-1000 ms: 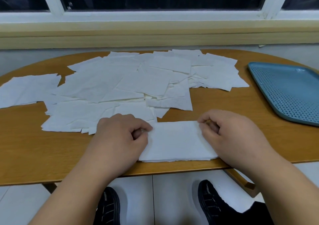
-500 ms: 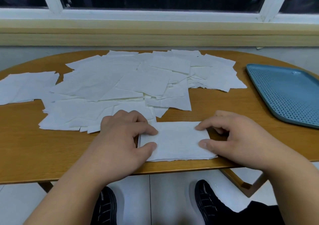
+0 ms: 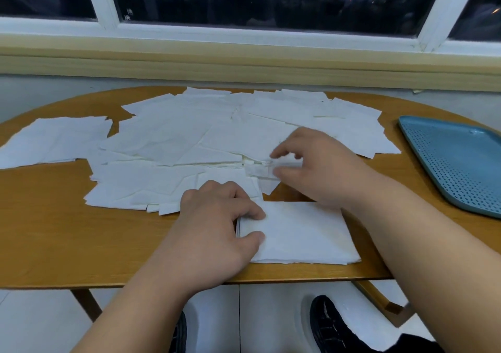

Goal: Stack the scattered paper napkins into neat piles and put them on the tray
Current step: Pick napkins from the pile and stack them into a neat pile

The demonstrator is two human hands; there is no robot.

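My left hand point(image 3: 217, 225) is clamped on the left end of the stacked pile point(image 3: 303, 233): the fingers are curled, with the forefinger tip and the thumb tip set down on the top sheet and the rest of the hand against the pile's left edge. The pile lies flat near the front edge of the table point(image 3: 48, 217), its sides roughly squared, its right end free. My right hand point(image 3: 322, 165) is out past the pile, over the near side of the scattered napkins point(image 3: 176, 141), with its wrist crossing above the pile's far right corner. There the forefinger is bent above and the thumb lies below the edge of a loose napkin point(image 3: 260, 169), and a bit of white shows between them. That spot is blurred, though, so I cannot tell whether the two have met on the paper or are only about it. The scattered napkins lie overlapping at all angles across the middle and far side of the table, the nearest ones just beside my left knuckles. A smaller patch of napkins point(image 3: 54, 138) sits at the left, barely parted from the main spread. The blue tray point(image 3: 461, 168), dotted with small holes, rests on the table's right side, well apart from the pile, and no napkin lies on the part in view. Beyond the table run a pale ledge and a white-framed window with dark panes. Below the table's front edge my black shoes point(image 3: 333, 325) stand on a light floor.
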